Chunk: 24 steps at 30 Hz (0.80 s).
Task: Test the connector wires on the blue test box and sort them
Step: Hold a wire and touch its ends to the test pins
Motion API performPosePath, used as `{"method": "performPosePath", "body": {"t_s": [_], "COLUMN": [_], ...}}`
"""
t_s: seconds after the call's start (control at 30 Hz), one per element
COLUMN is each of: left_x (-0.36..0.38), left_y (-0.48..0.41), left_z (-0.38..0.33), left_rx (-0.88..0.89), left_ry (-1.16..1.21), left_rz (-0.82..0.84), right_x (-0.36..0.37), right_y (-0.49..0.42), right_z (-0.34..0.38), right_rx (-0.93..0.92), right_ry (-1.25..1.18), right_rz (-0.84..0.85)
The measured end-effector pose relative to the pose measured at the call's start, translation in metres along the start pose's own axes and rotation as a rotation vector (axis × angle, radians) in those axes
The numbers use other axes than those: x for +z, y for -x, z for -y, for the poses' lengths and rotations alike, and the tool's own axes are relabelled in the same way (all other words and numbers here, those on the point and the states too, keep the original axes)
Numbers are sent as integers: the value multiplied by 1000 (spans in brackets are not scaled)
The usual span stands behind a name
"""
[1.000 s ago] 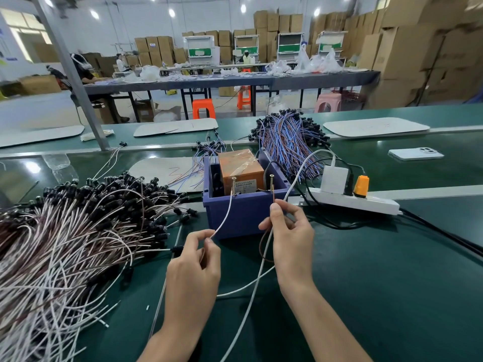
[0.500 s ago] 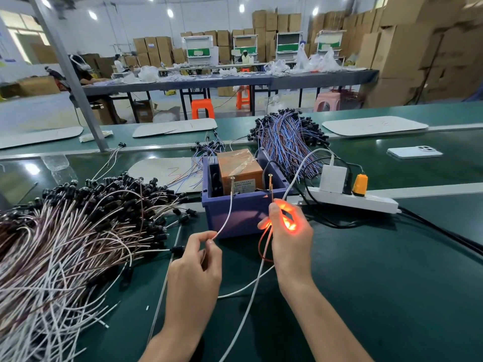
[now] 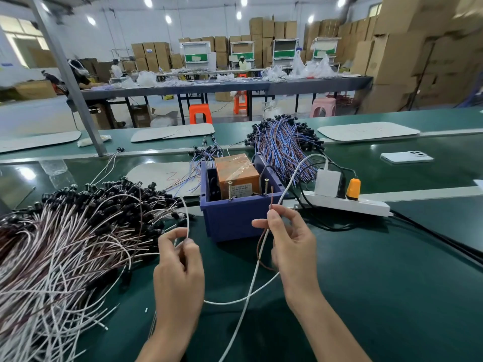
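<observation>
The blue test box (image 3: 235, 218) stands mid-table with an orange block (image 3: 236, 176) inside and two upright screws (image 3: 230, 190) on its front rim. My left hand (image 3: 177, 265) pinches a white lead (image 3: 187, 218) that curves up left of the box, clear of the screws. My right hand (image 3: 290, 241) pinches a brown lead (image 3: 271, 197) whose tip points up just right of the right screw, not touching it. A large heap of white and brown connector wires (image 3: 65, 244) lies to the left. A bundle of blue and brown wires (image 3: 282, 145) lies behind the box.
A white power strip (image 3: 347, 202) with a white adapter and an orange plug lies right of the box, black cables trailing right. A white cable (image 3: 251, 283) crosses between my hands. A white phone (image 3: 406, 156) lies far right. White mats sit on the far belt.
The red glow in my right hand has gone out. Both leads have come off the screws: the left one swung left, the right one dropped slightly right.
</observation>
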<state>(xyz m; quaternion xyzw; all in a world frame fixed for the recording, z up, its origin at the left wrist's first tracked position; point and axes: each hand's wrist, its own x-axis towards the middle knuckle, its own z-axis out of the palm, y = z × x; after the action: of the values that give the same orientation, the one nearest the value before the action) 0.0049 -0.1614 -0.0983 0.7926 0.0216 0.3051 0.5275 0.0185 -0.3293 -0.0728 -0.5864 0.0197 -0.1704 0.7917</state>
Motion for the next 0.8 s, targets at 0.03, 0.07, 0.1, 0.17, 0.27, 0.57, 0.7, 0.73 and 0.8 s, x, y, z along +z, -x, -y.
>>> {"method": "performPosePath", "body": {"t_s": [0.03,0.07,0.1,0.17,0.27,0.57,0.7,0.73,0.8], "left_x": [-1,-2,-3,-4,-10,-38,-65,-66,-57], "left_y": [1,1,3,3,4,-22,-59,-59,-49], "left_z": [0,-1,-1,-1,-8,-71,-98,-107,-124], "left_rx": [-1,-4,-10,-17,34,92,-170,-128,84], "left_ry": [4,13,30,53,-7,-256,-392,-466,-532], "left_rz": [-8,-17,-28,-51,-113,-217,-199,-194,-78], "right_x": [0,-1,-1,-3,-6,-14,-21,-23,-24], "right_y": [3,6,9,14,19,26,30,31,33], "right_z": [3,5,8,13,19,41,53,56,63], "right_rx": [7,18,32,62,116,162,203,208,213], "right_ry": [-11,-25,-46,-136,-342,-490,-557,-568,-573], "right_rz": [22,50,82,157,231,195,127,119,106]}}
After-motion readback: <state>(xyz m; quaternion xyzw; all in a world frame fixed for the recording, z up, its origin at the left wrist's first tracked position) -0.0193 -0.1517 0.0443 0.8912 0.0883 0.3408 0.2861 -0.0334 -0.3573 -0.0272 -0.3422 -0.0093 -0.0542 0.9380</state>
